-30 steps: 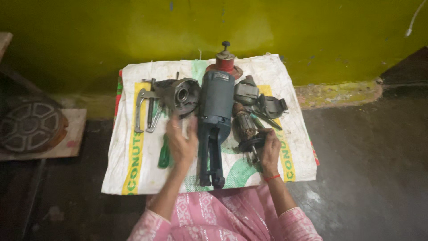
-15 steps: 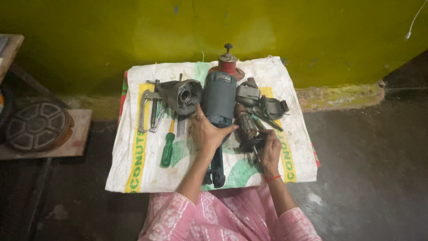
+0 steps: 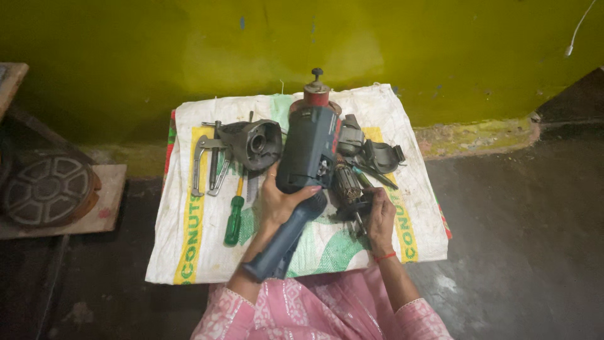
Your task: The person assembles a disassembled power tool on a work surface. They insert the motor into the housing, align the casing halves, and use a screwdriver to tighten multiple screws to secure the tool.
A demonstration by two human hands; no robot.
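A dark blue-grey angle grinder body (image 3: 307, 151) lies on a white woven sack (image 3: 189, 233), its handle pointing toward me and a red-collared head at the far end. My left hand (image 3: 280, 200) wraps around the grinder's middle from the left. My right hand (image 3: 379, 214) holds the copper-wound armature (image 3: 347, 182) by its lower end, just right of the grinder. Pink sleeves cover both forearms.
On the sack lie a grey gear housing (image 3: 257, 143), a metal puller (image 3: 206, 160), a green-handled screwdriver (image 3: 234, 219) and dark cover parts (image 3: 377, 154). A round metal wheel (image 3: 45, 189) sits on a board at left. A yellow-green wall stands behind.
My left hand moved from the sack near the screwdriver onto the grinder body and gripped it, tilting the grinder slightly. My right hand stayed on the armature.
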